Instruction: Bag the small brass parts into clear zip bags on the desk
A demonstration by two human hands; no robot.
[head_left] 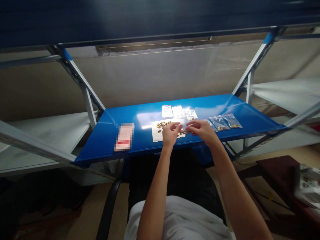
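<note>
My left hand [171,134] and my right hand [203,130] face each other over the front of the blue shelf. Their fingers are bent in a pinch on a clear plastic bag [184,122], which is hard to make out in the glare. Under and beside my left hand lies a white cloth or paper sheet [157,136] with a pile of small yellow and dark pieces [163,124] on it. Right of my right hand are several clear zip bags [220,123] with a few such pieces inside.
Flat clear bags [166,111] lie behind the sheet, with another filled bag [192,114] beside them. A pixelated pinkish packet [124,137] lies at the left of the blue shelf [142,145]. Metal posts [86,90] and a dark upper shelf [160,20] frame the space.
</note>
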